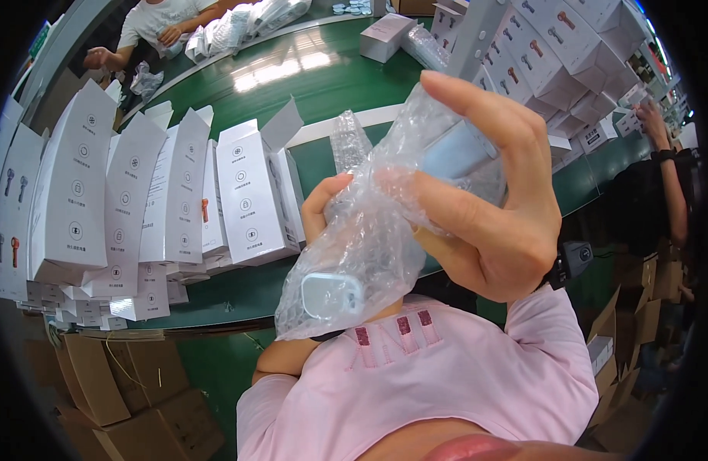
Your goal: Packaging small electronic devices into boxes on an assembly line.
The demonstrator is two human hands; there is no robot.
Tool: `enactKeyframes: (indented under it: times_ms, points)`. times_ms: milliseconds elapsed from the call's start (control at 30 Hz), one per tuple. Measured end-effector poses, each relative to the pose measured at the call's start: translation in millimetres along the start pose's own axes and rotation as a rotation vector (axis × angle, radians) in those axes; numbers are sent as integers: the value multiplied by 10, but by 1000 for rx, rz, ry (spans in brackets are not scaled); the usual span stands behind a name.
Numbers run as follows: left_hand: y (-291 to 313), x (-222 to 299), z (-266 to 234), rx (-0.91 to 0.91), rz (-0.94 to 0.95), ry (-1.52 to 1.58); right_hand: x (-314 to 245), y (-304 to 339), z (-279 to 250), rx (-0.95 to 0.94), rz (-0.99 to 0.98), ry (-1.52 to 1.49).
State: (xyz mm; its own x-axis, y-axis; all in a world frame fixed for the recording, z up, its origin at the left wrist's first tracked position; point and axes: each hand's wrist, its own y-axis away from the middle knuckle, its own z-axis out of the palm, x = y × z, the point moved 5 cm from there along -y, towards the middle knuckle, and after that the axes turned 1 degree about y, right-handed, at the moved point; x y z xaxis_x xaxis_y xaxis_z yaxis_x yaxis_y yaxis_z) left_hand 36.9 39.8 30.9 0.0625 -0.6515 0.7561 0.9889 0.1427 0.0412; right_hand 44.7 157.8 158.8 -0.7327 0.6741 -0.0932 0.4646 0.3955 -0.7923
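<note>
I hold a clear bubble-wrap bag (354, 253) in front of my chest. Through the film show a pale-blue rounded end (331, 296) at the lower left and a larger light-blue part (458, 150) at the upper right. Whether they belong to one device, I cannot tell. My right hand (500, 200) pinches and curls around the bag's right side, gathering the film near its middle. My left hand (323, 206) grips the bag from behind on the left; most of it is hidden by the film.
Tall white printed cartons (250, 196) stand in a row at the left of the green work surface (323, 77). Stacked cartons (554, 46) rise at the right. Another bubble-wrap bag (348, 142) lies behind my hands. Co-workers' hands (170, 34) show at the far left and far right. Brown boxes (139, 399) sit below.
</note>
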Motion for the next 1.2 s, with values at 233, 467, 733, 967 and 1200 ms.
enactKeyframes:
  times_ms: [233, 467, 733, 967, 1200]
  points:
    - [-115, -133, -154, 17, 7, 56, 227, 23, 20, 126, -21, -163]
    - [-20, 79, -218, -657, 451, -540, 828, -124, 140, 103, 443, -739]
    - [10, 335, -55, -619, 253, -616, 87, -243, 365, -584, 123, -566]
    - [-9, 699, -90, -663, 354, -750, 585, -566, 730, -736, 437, -959]
    - [311, 1387, -498, -1276, 333, -319, 2642, -1549, 2392, -395, 470, -2042]
